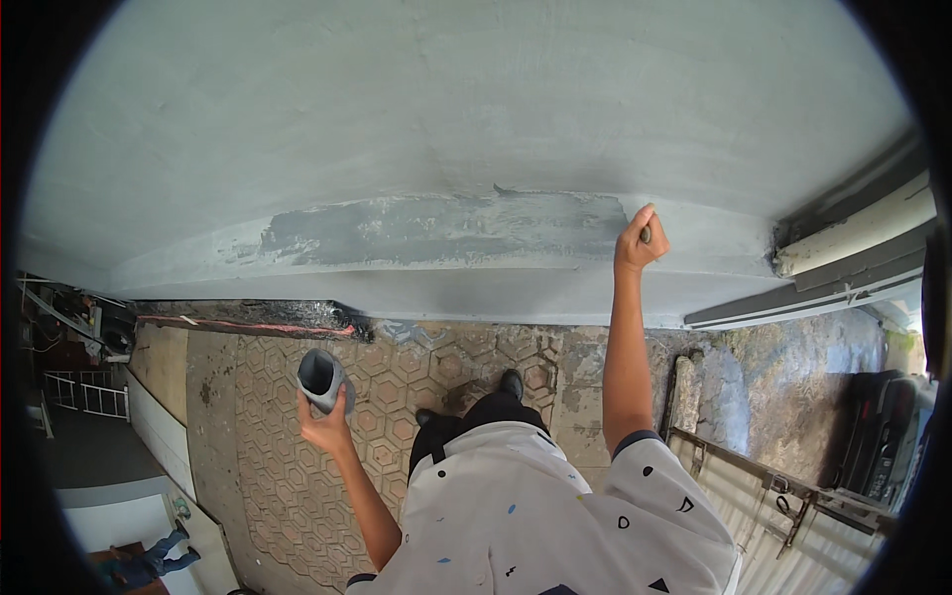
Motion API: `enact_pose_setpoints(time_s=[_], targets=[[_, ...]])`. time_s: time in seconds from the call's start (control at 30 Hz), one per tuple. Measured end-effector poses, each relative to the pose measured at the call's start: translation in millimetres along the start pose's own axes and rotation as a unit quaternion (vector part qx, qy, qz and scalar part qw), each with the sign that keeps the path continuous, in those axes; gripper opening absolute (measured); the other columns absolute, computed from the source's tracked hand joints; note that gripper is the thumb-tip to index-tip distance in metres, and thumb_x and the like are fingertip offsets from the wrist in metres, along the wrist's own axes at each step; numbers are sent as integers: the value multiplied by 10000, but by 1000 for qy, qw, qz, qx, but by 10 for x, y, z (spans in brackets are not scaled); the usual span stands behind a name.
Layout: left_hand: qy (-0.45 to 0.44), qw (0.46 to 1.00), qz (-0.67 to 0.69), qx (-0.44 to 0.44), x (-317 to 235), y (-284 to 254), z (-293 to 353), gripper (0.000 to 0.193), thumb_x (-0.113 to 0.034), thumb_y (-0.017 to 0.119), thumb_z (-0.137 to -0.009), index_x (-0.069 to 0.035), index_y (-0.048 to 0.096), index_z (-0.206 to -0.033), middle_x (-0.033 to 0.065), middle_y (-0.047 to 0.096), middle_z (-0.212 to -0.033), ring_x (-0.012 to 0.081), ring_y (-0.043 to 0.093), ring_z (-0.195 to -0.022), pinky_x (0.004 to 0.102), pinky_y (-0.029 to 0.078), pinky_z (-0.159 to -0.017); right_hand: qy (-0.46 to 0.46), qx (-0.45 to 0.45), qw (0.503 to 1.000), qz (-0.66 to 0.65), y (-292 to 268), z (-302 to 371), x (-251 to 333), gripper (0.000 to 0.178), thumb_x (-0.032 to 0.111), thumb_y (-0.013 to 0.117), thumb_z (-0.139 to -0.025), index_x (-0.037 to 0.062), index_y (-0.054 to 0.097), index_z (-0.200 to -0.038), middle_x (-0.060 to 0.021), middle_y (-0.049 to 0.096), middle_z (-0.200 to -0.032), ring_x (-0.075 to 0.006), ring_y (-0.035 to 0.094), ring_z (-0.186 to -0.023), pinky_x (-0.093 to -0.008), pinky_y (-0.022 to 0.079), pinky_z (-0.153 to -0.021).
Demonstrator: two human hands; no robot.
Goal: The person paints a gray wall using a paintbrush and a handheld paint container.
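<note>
A grey plastered wall [476, 109] fills the upper picture, with a darker wet patch of plaster [446, 228] across a ledge. My right hand [640, 241] is raised to the right end of that patch, fingers closed on a small tool pressed against the wall; most of the tool is hidden in the fist. My left hand [325, 421] is held low at the left and grips a flat grey board [321, 380] carrying a dark lump of wet plaster, well apart from the wall.
Below me lies a floor of hexagonal paving [297, 466], and my dark shoes [511, 382] stand on it near the wall. A corrugated metal sheet [783, 535] is at lower right. Pipes [853, 233] run along the right. Another person [149, 560] is far below left.
</note>
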State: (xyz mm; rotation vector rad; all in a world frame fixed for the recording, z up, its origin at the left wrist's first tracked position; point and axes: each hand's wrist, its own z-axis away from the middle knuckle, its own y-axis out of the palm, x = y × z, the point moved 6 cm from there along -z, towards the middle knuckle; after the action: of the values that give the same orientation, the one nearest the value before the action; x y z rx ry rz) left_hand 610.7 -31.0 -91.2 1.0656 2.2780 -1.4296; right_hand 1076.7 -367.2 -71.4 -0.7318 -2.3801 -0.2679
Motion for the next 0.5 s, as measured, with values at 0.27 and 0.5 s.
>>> enact_pose_setpoints(time_s=[0.27, 0.5], targets=[[20, 1000, 14, 6, -244, 84, -38, 689, -241, 870, -555, 107, 605, -1087, 232, 656, -1027, 317, 655, -934, 374, 483, -849, 135, 154, 952, -229, 1190, 1405, 1160, 365, 58, 618, -818, 25, 386, -538, -106, 336, -474, -241, 310, -399, -329, 265, -403], [16, 1000, 3, 5, -208, -34, -52, 683, -220, 870, -552, 114, 602, -1085, 234, 660, -1008, 319, 659, -915, 368, 484, -830, 196, 57, 956, -213, 989, 877, 199, 402, 111, 503, -910, 5, 428, -529, -15, 419, -457, -86, 352, -418, -260, 282, -412]])
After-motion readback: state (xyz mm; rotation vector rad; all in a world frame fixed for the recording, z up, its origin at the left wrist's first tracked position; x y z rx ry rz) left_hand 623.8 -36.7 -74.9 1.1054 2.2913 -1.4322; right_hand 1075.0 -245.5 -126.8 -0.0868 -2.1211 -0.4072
